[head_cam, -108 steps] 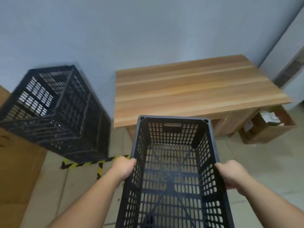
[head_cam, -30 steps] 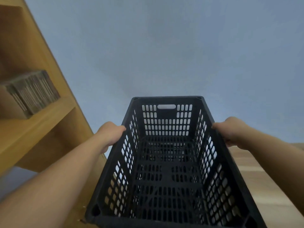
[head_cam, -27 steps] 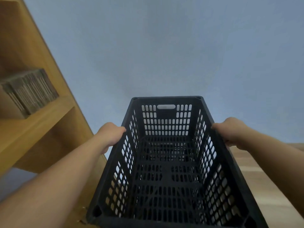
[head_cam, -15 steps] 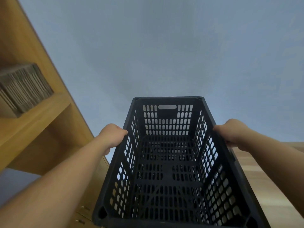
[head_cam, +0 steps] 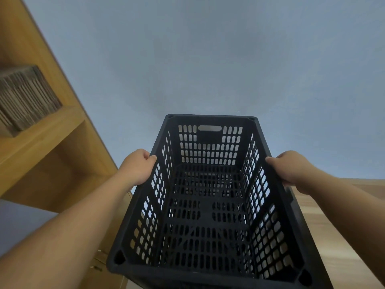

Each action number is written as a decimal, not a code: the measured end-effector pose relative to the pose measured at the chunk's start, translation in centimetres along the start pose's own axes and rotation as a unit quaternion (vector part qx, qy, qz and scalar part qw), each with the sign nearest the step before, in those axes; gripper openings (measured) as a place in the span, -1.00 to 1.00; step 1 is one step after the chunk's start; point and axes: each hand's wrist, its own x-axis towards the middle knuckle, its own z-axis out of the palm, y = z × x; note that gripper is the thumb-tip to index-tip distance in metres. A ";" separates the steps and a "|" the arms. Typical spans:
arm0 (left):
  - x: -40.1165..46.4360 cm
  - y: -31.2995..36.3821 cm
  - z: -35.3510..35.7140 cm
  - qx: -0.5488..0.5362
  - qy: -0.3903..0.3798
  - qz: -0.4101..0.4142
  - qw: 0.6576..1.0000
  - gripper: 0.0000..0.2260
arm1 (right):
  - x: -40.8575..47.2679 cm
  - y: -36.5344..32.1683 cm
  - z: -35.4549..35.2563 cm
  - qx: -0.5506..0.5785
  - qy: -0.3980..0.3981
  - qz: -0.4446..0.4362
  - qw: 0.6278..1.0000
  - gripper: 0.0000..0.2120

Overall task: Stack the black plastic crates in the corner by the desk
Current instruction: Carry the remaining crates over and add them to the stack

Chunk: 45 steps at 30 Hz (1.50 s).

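A black perforated plastic crate point(head_cam: 208, 205) fills the lower middle of the view, open side up and long axis pointing away from me toward the blue-grey wall. My left hand point(head_cam: 136, 168) grips its left rim and my right hand point(head_cam: 291, 167) grips its right rim, both about halfway along. More black lattice shows faintly through the crate's floor; whether it rests on another crate is hidden. At the right edge lies the wooden desk top point(head_cam: 341, 236), level with the crate's side.
A wooden shelf unit point(head_cam: 48, 147) stands at the left, close to the crate, with a stack of flattened cardboard point(head_cam: 23, 97) on its shelf. The blue-grey wall point(head_cam: 208, 59) is right behind the crate.
Since 3.6 s ago the crate has gone from floor-level in front of the desk to the spot between shelf and desk. Over the last second it has barely shifted.
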 end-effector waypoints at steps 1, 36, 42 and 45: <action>-0.3 0.0 0.0 0.013 0.005 0.002 1.000 -0.70 | -0.1 0.1 0.0 -0.004 -0.002 -0.004 1.000 -0.59; -1.1 -0.2 1.7 -0.006 -0.005 -0.007 1.000 -0.73 | -5.7 3.0 4.6 -0.216 0.064 -0.017 0.974 -0.80; -0.3 -0.9 2.1 -0.057 -0.046 -0.037 0.997 -0.69 | -5.1 3.1 5.0 -0.231 0.096 -0.015 0.968 -0.78; -0.5 -0.8 2.1 -0.061 -0.042 -0.038 0.997 -0.70 | -4.8 3.3 5.1 -0.240 0.098 -0.014 0.966 -0.77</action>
